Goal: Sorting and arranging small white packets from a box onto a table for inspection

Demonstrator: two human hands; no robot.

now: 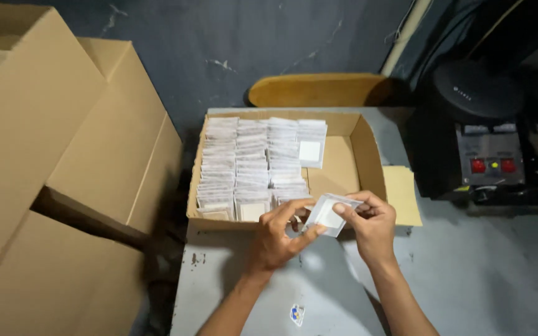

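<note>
Both hands, left (276,239) and right (372,225), pinch 1 clear packet (330,214) above the cardboard box (368,163).

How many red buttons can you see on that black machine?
2: both on the grey panel of the black machine at right, one red button left of the small yellow light, the other right of it.

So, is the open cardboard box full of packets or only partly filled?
Partly filled. The cardboard box has rows of small clear packets across its left and middle, while its right part shows bare cardboard bottom.
</note>
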